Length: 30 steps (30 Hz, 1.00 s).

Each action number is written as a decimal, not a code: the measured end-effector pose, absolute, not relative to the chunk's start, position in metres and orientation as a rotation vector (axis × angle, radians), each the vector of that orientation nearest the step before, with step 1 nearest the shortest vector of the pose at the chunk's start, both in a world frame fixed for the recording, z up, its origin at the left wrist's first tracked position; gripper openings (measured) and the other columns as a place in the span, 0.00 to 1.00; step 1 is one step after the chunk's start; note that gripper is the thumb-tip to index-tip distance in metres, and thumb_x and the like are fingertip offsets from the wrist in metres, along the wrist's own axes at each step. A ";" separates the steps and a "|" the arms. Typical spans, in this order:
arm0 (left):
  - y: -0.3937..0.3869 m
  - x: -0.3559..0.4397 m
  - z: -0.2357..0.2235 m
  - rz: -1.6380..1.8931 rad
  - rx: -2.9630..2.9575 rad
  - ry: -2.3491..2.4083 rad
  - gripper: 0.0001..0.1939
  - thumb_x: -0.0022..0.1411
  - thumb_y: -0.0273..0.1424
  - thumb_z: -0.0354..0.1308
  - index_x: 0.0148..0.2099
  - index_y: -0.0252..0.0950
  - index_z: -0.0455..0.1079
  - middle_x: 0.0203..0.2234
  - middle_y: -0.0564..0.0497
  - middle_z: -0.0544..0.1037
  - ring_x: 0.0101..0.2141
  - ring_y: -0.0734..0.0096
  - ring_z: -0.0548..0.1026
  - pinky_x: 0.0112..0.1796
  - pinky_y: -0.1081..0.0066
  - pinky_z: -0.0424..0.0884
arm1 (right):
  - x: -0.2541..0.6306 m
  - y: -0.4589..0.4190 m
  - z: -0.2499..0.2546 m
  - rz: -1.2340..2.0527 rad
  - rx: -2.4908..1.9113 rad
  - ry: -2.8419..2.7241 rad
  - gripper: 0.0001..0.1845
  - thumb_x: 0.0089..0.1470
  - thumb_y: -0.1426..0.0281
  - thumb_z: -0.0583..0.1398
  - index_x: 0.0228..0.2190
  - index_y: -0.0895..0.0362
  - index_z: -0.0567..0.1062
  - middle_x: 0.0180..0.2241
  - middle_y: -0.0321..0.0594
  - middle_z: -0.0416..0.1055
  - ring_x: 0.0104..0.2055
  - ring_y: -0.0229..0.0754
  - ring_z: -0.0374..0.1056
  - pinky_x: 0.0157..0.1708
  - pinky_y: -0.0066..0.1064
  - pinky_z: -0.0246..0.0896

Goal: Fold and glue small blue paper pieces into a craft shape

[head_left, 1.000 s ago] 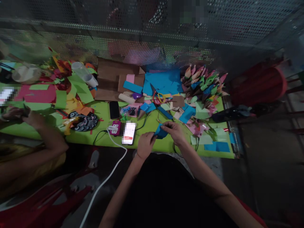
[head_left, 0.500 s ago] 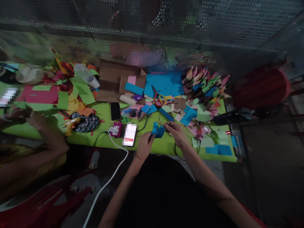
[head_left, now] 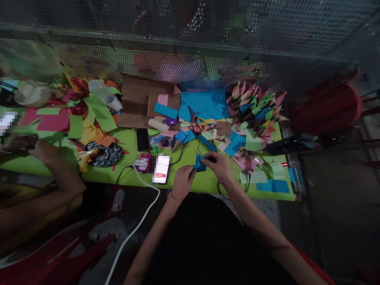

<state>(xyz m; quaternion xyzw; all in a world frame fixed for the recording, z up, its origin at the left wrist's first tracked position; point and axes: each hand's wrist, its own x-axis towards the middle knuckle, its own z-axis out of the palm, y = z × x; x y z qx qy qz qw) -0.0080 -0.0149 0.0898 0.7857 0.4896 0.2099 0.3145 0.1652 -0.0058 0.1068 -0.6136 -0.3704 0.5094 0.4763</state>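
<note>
A small folded piece of blue paper (head_left: 200,163) is held in the air over the green table near its front edge. My left hand (head_left: 183,181) pinches its lower left side between thumb and fingers. From the right, my right hand (head_left: 218,165) is closed on the paper's upper right edge. Beyond my hands lie scissors (head_left: 200,123) with red and yellow handles, among scraps of blue, brown and pink paper. A lit phone (head_left: 161,169) lies to the left of my left hand.
A bundle of coloured paper cones (head_left: 257,103) stands at the back right. Blue sheets (head_left: 204,103) and brown card (head_left: 133,101) lie along the back. A purple charger block (head_left: 144,163) with a white cable sits on the green table (head_left: 130,146). At left, a co-worker's arms (head_left: 56,166) rest over the table.
The blue paper has been folded narrower, its flap drawn inward. My hands have come closer together, the left shifting slightly right. The camera view has shifted a little.
</note>
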 end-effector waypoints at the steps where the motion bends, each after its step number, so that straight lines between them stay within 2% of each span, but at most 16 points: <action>1: -0.015 -0.008 0.090 0.554 2.083 1.297 0.14 0.73 0.33 0.47 0.35 0.37 0.69 0.28 0.50 0.75 0.30 0.68 0.71 0.32 0.69 0.61 | 0.165 -0.006 0.107 1.250 -1.490 -0.887 0.25 0.34 0.48 0.72 0.26 0.54 0.75 0.25 0.35 0.70 0.29 0.39 0.64 0.30 0.31 0.60; 5: -0.015 -0.009 0.090 0.547 2.130 1.338 0.14 0.73 0.33 0.48 0.37 0.37 0.71 0.30 0.48 0.76 0.33 0.66 0.72 0.33 0.68 0.63 | 0.165 -0.005 0.106 1.318 -1.462 -0.840 0.26 0.35 0.47 0.72 0.27 0.54 0.75 0.25 0.34 0.70 0.29 0.38 0.63 0.31 0.31 0.59; 12: -0.015 -0.009 0.089 0.546 2.150 1.310 0.13 0.73 0.32 0.49 0.37 0.37 0.71 0.30 0.49 0.76 0.32 0.66 0.73 0.33 0.68 0.63 | 0.166 -0.002 0.103 1.462 -1.412 -0.824 0.26 0.34 0.48 0.73 0.20 0.54 0.72 0.20 0.32 0.66 0.26 0.37 0.59 0.29 0.31 0.56; 17: -0.017 -0.010 0.085 0.569 2.126 1.323 0.14 0.73 0.33 0.48 0.36 0.37 0.71 0.29 0.49 0.76 0.32 0.66 0.73 0.33 0.68 0.64 | 0.165 -0.004 0.100 1.443 -1.404 -0.805 0.24 0.36 0.50 0.73 0.19 0.54 0.73 0.20 0.32 0.66 0.25 0.36 0.58 0.29 0.31 0.55; 25: -0.016 -0.009 0.082 0.604 2.138 1.349 0.13 0.73 0.33 0.49 0.36 0.37 0.71 0.29 0.48 0.77 0.32 0.65 0.74 0.33 0.68 0.64 | 0.167 -0.002 0.104 1.454 -1.415 -0.848 0.24 0.38 0.46 0.71 0.20 0.53 0.75 0.21 0.33 0.67 0.27 0.37 0.60 0.31 0.32 0.57; 30: -0.016 -0.007 0.082 0.542 2.173 1.348 0.13 0.73 0.33 0.49 0.37 0.37 0.71 0.30 0.49 0.77 0.33 0.66 0.74 0.34 0.67 0.64 | 0.168 0.000 0.104 1.481 -1.412 -0.821 0.26 0.34 0.47 0.73 0.20 0.54 0.74 0.20 0.32 0.66 0.25 0.36 0.59 0.30 0.32 0.55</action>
